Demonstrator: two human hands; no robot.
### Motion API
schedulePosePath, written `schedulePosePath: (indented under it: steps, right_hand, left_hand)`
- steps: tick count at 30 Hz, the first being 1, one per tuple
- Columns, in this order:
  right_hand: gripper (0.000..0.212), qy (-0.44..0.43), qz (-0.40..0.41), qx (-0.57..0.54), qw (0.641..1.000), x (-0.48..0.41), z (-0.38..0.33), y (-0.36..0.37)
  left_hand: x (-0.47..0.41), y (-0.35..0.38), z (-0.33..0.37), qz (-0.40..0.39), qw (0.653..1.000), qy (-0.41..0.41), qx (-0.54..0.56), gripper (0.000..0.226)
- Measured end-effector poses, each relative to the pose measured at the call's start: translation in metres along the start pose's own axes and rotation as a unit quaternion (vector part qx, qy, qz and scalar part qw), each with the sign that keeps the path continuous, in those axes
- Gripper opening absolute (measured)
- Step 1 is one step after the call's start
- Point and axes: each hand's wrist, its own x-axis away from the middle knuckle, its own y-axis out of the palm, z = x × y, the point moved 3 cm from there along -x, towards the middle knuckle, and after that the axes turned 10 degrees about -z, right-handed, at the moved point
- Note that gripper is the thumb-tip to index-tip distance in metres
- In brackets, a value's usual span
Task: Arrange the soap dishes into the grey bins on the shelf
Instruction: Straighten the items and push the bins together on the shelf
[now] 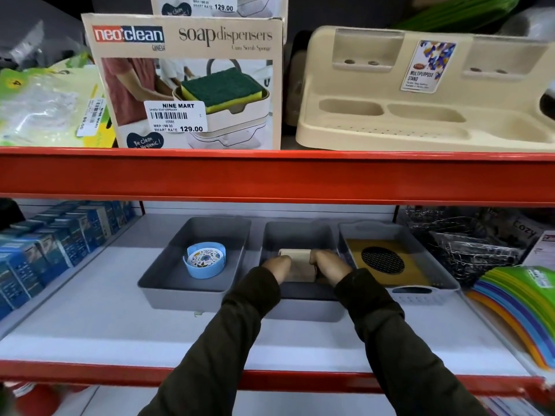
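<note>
Three grey bins stand side by side on the white lower shelf. The left bin [156,282] holds a round light-blue soap dish [204,259] with a patterned top. Inside the middle bin [300,232], my left hand [277,265] and my right hand [329,264] both grip a cream soap dish [295,256] from its two sides. The right bin [444,271] holds a flat mustard-yellow soap dish [387,261] with a dark round grille. Dark sleeves cover both my arms.
A red shelf beam [270,175] crosses just above the bins. Blue boxes [45,250] line the left of the shelf; wire racks [468,244] and coloured plastic sheets [516,310] sit at the right. Above are a soap dispenser box [189,82] and a cream stand [420,94].
</note>
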Motion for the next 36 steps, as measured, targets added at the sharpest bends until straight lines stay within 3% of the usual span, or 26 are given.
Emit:
schedulePosePath:
  steps: [3,6,9,13,16,20,25,36]
  right_hand:
    - [0.028,-0.058,0.019,0.083,0.995,0.006,-0.006,-0.009]
    - [0.039,-0.198,0.104,0.165,0.961,0.029,-0.019,-0.031]
    - [0.029,-0.276,0.121,0.195,0.933,0.056,-0.025,-0.061]
    - [0.032,-0.181,0.177,0.247,0.935,0.071,-0.006,-0.122]
    - [0.032,-0.098,0.155,0.282,0.942,0.076,0.024,-0.156]
    - [0.030,-0.041,0.110,0.352,0.929,0.067,0.055,-0.175]
    - [0.028,-0.041,0.081,0.344,0.935,0.051,0.073,-0.181]
    - [0.031,-0.061,0.059,0.369,0.926,0.052,0.068,-0.182]
  left_hand:
    - [0.006,0.006,0.004,-0.001,0.999,0.032,-0.034,0.047]
    - [0.013,0.015,0.017,0.051,0.984,0.089,-0.142,0.053]
    - [0.019,0.032,0.037,0.076,0.969,0.136,-0.193,0.035]
    - [0.022,0.070,0.063,0.081,0.937,0.202,-0.272,0.030]
    - [0.016,0.110,0.076,0.008,0.929,0.232,-0.290,0.038]
    - [0.001,0.160,0.089,-0.022,0.900,0.205,-0.383,0.032]
    - [-0.015,0.180,0.088,-0.028,0.896,0.119,-0.426,0.036]
    - [-0.025,0.180,0.086,-0.026,0.900,0.103,-0.423,0.034]
